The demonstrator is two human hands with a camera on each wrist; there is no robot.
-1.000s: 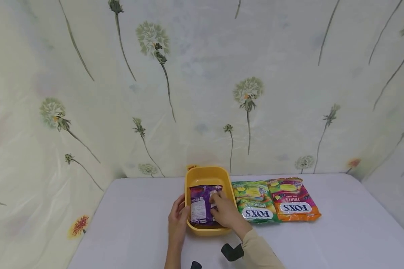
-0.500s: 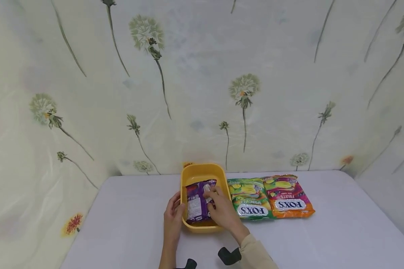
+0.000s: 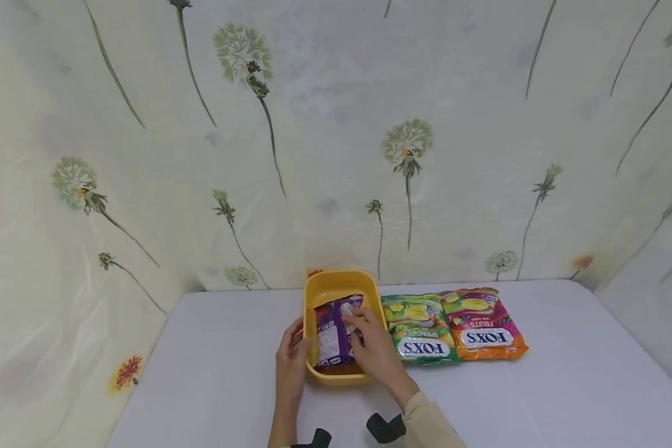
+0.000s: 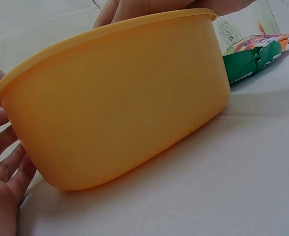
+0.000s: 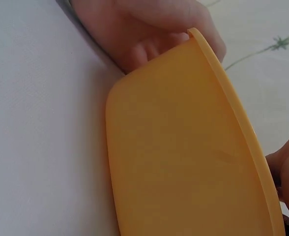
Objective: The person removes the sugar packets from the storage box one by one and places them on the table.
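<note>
A yellow plastic tub (image 3: 341, 277) stands at the back of the table, and a purple snack bag (image 3: 328, 343) with a white label panel lies tilted inside it. My left hand (image 3: 290, 367) holds the tub's left wall, with the fingers against its outside in the left wrist view. Reaching over the near right rim, my right hand (image 3: 376, 348) grips the purple bag's right side with curled fingers. Both wrist views mostly show the tub's outer wall, so the bag is largely hidden there.
Right of the tub lies a green FOX'S Spring Tea candy bag (image 3: 420, 328), close against it. Beside that is a pink and orange FOX'S Fruits candy bag (image 3: 484, 325). A dandelion-print sheet (image 3: 336, 155) hangs behind the white table (image 3: 229, 373).
The purple bag has turned inside the tub, its top leaning to the right, with my right hand on it. My left hand stays at the tub's left wall. The head view has shifted slightly.
</note>
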